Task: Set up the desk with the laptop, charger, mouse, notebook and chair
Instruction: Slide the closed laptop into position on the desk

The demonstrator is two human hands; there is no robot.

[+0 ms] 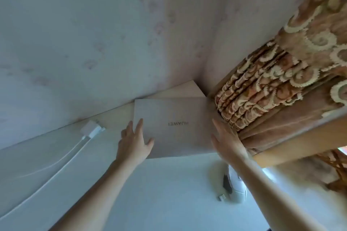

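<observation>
Laptop (pixel 174 127), lid closed with its logo upward, lies at the far right corner of the pale surface (pixel 159 193), against the patterned curtain (pixel 281 84). Left hand (pixel 134 143) rests on its left edge, fingers spread; right hand (pixel 227 140) lies flat-fingered along its right edge. White charger (pixel 91 129) with its cable sits near the far edge, left of the laptop.
</observation>
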